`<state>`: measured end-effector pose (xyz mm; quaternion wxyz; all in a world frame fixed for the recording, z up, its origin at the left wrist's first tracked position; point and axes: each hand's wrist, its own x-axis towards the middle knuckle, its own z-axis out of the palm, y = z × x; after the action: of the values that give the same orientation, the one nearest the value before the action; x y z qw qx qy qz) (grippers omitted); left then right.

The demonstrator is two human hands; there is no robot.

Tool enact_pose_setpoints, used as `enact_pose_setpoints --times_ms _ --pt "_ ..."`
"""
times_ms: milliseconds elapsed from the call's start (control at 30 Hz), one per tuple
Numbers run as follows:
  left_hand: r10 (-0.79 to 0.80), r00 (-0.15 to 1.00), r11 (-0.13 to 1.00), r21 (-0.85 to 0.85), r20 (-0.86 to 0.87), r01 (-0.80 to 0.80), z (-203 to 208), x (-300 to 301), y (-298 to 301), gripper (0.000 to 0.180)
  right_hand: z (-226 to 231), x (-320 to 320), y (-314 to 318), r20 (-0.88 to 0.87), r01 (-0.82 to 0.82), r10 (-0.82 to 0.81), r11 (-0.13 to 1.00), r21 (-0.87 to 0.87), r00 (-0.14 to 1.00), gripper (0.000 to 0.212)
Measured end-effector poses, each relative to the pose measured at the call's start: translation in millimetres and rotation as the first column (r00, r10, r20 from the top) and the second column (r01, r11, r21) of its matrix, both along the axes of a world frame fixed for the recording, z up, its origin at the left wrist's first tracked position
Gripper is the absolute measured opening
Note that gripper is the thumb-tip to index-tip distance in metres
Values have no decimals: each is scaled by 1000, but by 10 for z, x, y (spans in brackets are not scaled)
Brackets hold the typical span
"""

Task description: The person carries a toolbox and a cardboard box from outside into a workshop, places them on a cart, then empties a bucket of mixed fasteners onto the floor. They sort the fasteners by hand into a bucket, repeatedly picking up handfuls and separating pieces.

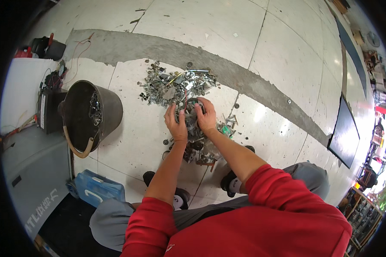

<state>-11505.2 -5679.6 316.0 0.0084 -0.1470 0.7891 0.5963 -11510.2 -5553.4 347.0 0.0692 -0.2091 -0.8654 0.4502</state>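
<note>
A heap of loose screws, bolts and other small metal parts point(158, 88) lies on the pale tiled floor. At its near edge my left hand point(176, 124) and my right hand point(207, 118) face each other, fingers bent around a clump of small parts point(192, 120) between them. A dark rounded piece shows beside my right thumb. What lies under the palms is hidden. Closer to my feet sits a second heap of mixed parts point(197, 145), with clear plastic and a green piece point(227, 130) at its right side.
To the left, a dark bucket point(111, 111) lies tipped with metal parts inside and a pale curved handle. Nearer me are a blue case point(99, 188) and a grey cabinet point(38, 167). A dark flat panel point(345, 132) lies to the right. My shoes flank the near heap.
</note>
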Motion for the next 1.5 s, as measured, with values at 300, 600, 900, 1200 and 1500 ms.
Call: enact_pose_setpoints --times_ms 300,600,900,1200,1500 --pt "231 842 454 711 488 -536 59 -663 -238 35 -331 -591 -722 371 375 -248 -36 -926 895 39" --pt "312 886 464 759 343 -457 522 20 -1922 45 189 60 -2442 198 192 -157 -53 -980 968 45" --pt "618 785 390 852 41 -351 1993 268 -4777 42 1809 89 -5376 -48 -51 46 70 -996 998 41" --pt "716 679 182 894 164 -408 1763 -489 -6290 46 1678 -863 -6945 -59 -181 332 349 -920 942 39" --pt "636 772 767 114 3 -632 1062 -1090 -5597 70 630 -1246 -4278 -357 -574 476 777 -258 804 48"
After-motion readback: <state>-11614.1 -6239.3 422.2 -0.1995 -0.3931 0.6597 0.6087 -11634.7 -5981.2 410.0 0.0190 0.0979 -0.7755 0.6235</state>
